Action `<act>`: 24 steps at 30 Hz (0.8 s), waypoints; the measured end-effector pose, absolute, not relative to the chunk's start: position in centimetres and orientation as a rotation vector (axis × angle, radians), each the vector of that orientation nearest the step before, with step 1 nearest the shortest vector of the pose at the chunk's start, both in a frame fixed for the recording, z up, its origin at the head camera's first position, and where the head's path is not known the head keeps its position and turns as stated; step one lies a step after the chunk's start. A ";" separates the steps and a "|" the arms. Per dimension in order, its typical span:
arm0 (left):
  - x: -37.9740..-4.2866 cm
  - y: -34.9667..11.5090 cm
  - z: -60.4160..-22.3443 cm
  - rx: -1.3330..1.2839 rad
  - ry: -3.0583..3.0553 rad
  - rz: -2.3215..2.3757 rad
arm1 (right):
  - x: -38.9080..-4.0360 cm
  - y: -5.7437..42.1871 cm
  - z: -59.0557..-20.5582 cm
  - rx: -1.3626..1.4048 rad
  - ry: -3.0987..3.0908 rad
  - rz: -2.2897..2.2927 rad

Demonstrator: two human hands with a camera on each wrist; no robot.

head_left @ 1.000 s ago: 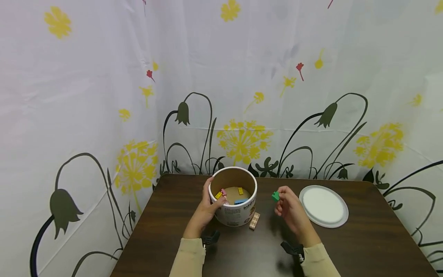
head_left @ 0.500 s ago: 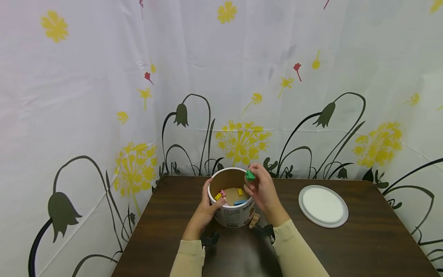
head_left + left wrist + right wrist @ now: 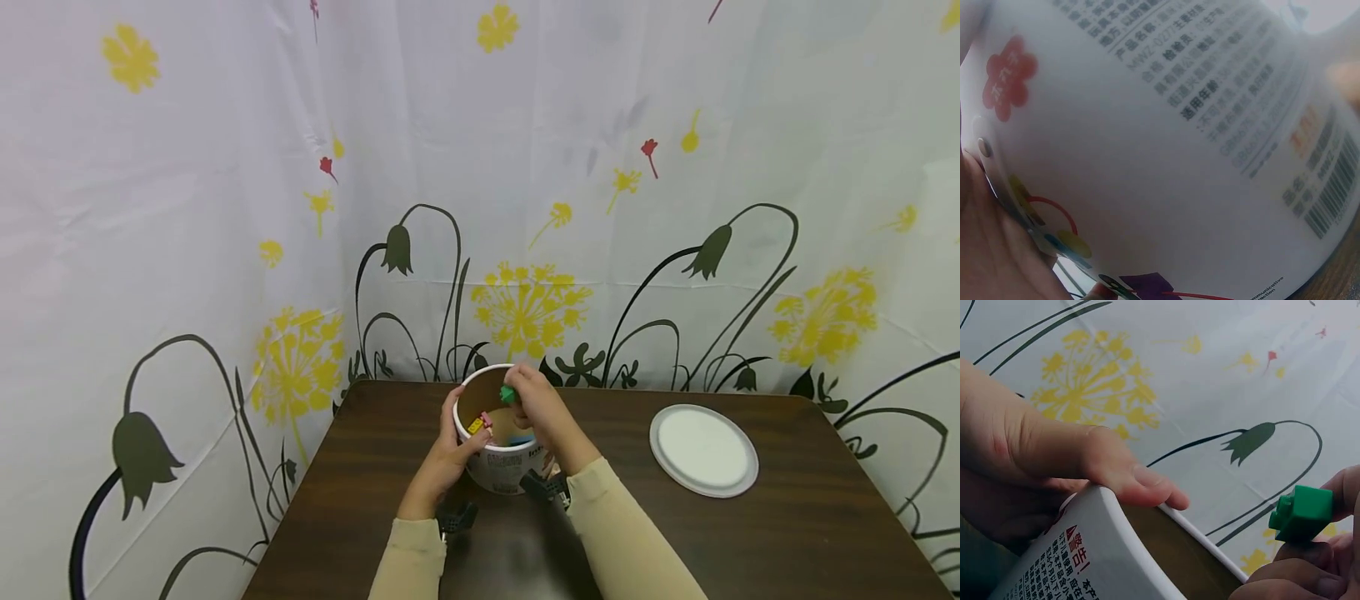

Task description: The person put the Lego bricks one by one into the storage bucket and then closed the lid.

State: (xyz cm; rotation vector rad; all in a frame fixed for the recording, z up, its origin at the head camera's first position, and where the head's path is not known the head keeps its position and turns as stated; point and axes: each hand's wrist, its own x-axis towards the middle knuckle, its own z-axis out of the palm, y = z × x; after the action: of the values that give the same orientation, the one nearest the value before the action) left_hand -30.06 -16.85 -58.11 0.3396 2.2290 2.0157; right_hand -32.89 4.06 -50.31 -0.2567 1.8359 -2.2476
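A white round tub (image 3: 497, 473) with printed sides stands on the table, its mouth tilted toward me. My left hand (image 3: 441, 462) grips its left side, the thumb hooked over the rim. At the tub's mouth my right hand (image 3: 542, 412) pinches a small green toy brick (image 3: 508, 394), studs showing in the right wrist view (image 3: 1304, 512). Inside the tub lie a yellow brick (image 3: 476, 426), a pink brick (image 3: 487, 419) and a blue brick (image 3: 520, 439); the right hand hides part of the interior. Printed text and a barcode on the tub wall (image 3: 1147, 181) fill the left wrist view.
To the right on the dark wooden table (image 3: 810, 500) lies a round white lid (image 3: 703, 450). A tan brick (image 3: 554, 469) beside the tub is mostly covered by the right wrist. Behind the table hangs a white curtain (image 3: 450, 125) with flower prints.
My right hand has carried the green brick leftward from beside the lid to the tub's mouth. The left hand has kept its grip on the tub.
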 end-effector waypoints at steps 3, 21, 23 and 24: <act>-30.1 -16.8 -58.1 0.345 2.220 2.027 | -32.8 4.1 -50.3 -0.253 1.834 -2.256; -29.7 -16.7 -58.3 0.303 2.208 2.046 | -32.4 3.9 -50.3 -0.220 1.856 -2.330; -29.8 -16.7 -58.3 0.302 2.211 2.041 | -32.4 3.9 -50.4 -0.219 1.863 -2.326; -29.9 -16.7 -58.2 0.302 2.214 2.036 | -32.4 3.9 -50.4 -0.217 1.862 -2.325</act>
State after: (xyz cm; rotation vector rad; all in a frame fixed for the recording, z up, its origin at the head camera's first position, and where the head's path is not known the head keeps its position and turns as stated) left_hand -29.87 -16.71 -58.24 0.3021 2.2144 2.0356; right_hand -32.44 3.92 -50.40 -0.2166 1.8615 -2.3255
